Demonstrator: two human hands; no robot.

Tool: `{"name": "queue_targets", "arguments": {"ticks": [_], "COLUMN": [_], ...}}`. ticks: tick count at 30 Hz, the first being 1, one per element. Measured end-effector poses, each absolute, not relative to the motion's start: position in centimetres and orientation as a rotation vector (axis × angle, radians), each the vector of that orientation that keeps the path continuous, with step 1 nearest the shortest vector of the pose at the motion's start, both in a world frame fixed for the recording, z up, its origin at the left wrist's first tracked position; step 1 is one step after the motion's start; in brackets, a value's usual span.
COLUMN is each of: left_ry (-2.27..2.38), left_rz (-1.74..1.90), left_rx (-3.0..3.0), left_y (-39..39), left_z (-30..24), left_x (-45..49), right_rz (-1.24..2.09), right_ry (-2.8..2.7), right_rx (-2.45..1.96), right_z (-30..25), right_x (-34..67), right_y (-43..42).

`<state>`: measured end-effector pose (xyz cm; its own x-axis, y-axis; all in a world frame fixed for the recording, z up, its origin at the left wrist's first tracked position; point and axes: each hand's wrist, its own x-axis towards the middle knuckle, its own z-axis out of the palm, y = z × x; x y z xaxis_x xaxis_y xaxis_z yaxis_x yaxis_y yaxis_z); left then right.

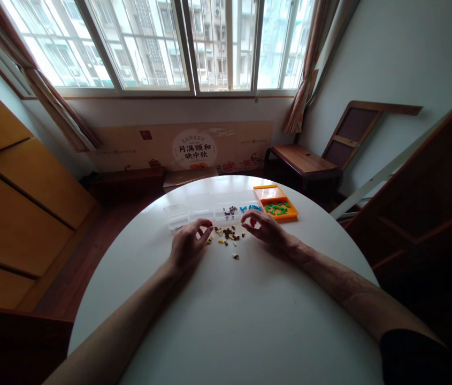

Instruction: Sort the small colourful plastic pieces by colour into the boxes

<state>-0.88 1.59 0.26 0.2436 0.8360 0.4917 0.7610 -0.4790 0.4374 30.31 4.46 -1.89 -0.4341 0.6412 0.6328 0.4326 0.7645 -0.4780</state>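
Observation:
My left hand (189,241) is at the left edge of a loose pile of small brown and yellow pieces (228,233). Its thumb and forefinger are pinched together; anything between them is too small to make out. On the pile's right, my right hand (265,226) also pinches thumb to forefinger, near the blue pieces (250,208). Behind both hands lies a clear plastic compartment box (199,215), with dark purple-brown pieces (230,210) in one compartment. An orange box (289,216) with its lid open holds green pieces (277,208).
Everything lies on a round white table (226,321). A small yellowish cluster (236,257) sits apart, closer to me. Beyond the table are a printed cardboard panel (161,144) under the window and a wooden chair (306,159) at the right.

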Motion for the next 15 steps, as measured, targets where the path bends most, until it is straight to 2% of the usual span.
{"name": "queue_targets", "arguments": {"ticks": [9,15], "left_ry": [1.515,1.333], "left_rz": [1.051,1.056], "left_rx": [2.425,2.499], "left_y": [1.5,1.5], "left_z": [0.4,0.5], "left_x": [-0.7,-0.9], "right_rz": [0.264,0.271], "right_ry": [-2.188,-2.260], "right_rx": [-0.809,-0.787], "right_z": [-1.9,-1.0], "right_x": [30.2,29.9], "right_y": [4.3,3.6]}}
